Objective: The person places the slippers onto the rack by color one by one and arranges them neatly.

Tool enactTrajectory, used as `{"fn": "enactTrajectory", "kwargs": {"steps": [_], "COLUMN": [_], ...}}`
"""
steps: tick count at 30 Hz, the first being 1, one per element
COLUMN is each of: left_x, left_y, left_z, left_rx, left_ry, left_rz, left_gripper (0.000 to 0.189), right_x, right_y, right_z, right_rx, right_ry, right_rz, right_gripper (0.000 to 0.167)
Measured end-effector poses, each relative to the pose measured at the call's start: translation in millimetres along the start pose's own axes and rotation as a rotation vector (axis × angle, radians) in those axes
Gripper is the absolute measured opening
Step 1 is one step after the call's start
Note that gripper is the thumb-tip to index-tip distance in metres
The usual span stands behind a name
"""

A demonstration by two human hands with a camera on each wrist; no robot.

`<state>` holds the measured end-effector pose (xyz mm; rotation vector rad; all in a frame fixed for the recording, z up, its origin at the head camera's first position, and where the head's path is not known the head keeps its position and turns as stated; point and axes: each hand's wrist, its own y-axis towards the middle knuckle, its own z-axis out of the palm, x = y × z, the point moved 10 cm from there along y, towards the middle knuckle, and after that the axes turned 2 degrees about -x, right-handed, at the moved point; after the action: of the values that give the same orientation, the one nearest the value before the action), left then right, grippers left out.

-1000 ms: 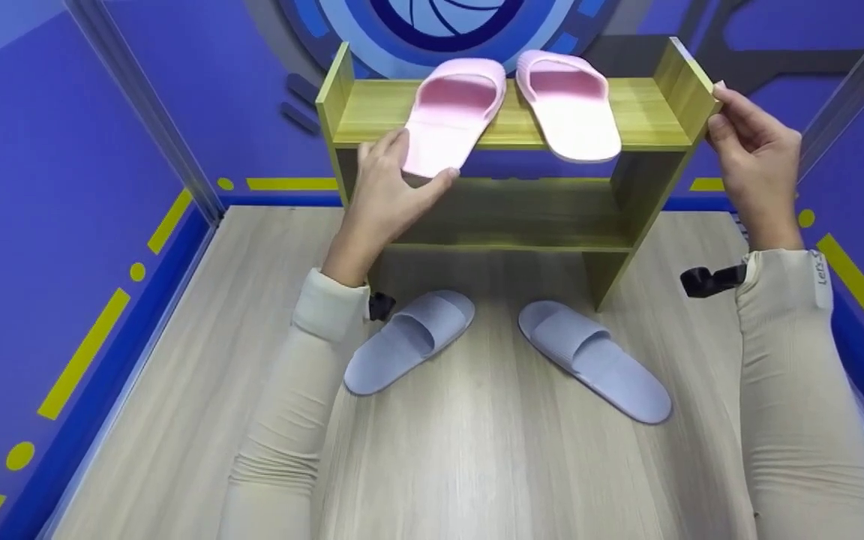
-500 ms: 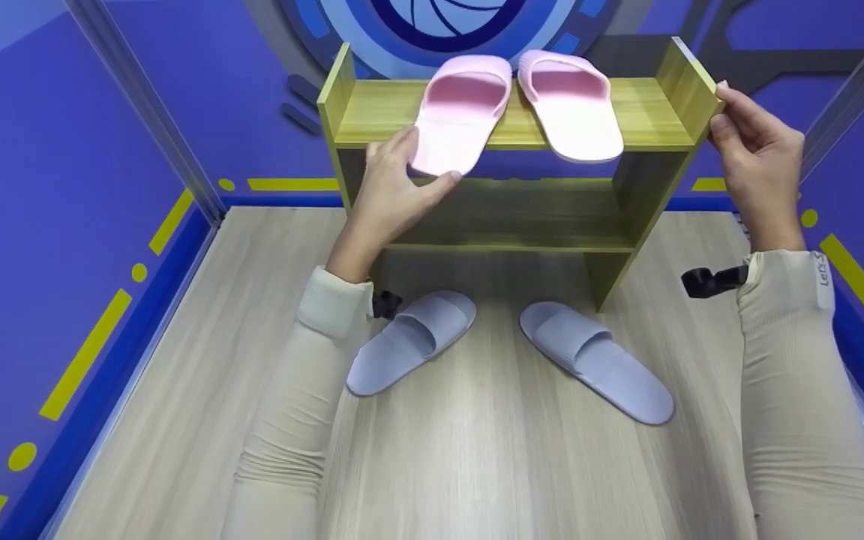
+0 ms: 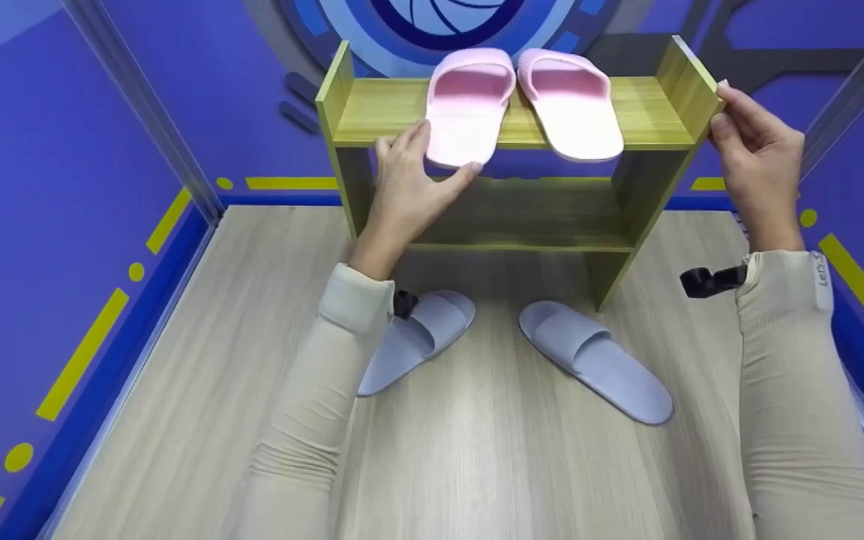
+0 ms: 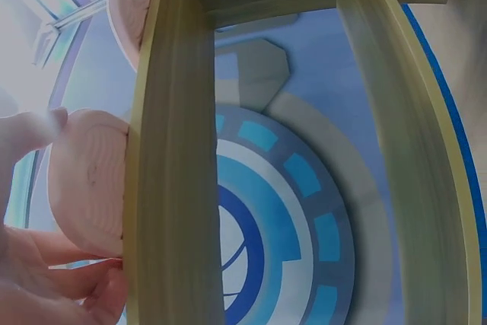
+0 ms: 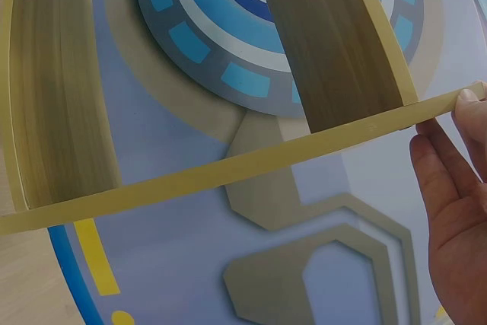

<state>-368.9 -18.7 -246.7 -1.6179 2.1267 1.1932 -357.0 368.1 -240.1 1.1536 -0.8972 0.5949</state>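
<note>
My left hand (image 3: 415,180) holds the heel end of a pink slide slipper (image 3: 466,139), thumb at one edge and fingers at the other. That slipper lies on the top board of a small wooden shoe rack (image 3: 379,112), its heel jutting past the front edge. Beside it, toe close by, lies a second pink slipper (image 3: 583,129), angled outward. From the left wrist view, the thumb and fingers flank the rounded heel (image 4: 87,180). My right hand (image 3: 762,161) pinches the front edge of the rack's right side panel (image 5: 205,173) between thumb and fingers.
Two grey slippers (image 3: 616,371) lie on the wood-look floor (image 3: 477,465) in front of the rack; the left one is partly covered by my left sleeve. Blue-purple printed walls (image 3: 49,187) stand close at both sides and behind. The rack has a lower shelf (image 3: 522,217).
The left pink slipper has slid right and swung straighter with my left hand, its toe now nearer the other slipper. My right hand stays on the side panel.
</note>
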Motion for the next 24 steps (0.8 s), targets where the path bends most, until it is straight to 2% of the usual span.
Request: {"fn": "enactTrajectory", "kwargs": {"steps": [4, 8, 15, 24], "left_x": [-3.0, -5.6, -7.8, -11.0], "left_y": [0.3, 1.6, 3.2, 7.7], "left_z": [2.1, 5.5, 10.5, 15.8], "left_rx": [-0.038, -0.054, -0.050, -0.031], "left_ry": [0.012, 0.051, 0.147, 0.198], "left_rz": [0.006, 0.004, -0.019, -0.029], "left_gripper": [0.083, 0.084, 0.085, 0.086], "right_x": [-1, -2, 1, 2], "right_y": [0.4, 0.3, -1.1, -1.5], "right_z": [0, 0, 2, 2], "right_rx": [0.001, -0.002, 0.009, 0.008], "right_ry": [0.037, 0.021, -0.029, -0.016], "right_rz": [0.003, 0.006, 0.011, 0.020], "right_gripper": [0.038, 0.038, 0.037, 0.037]}}
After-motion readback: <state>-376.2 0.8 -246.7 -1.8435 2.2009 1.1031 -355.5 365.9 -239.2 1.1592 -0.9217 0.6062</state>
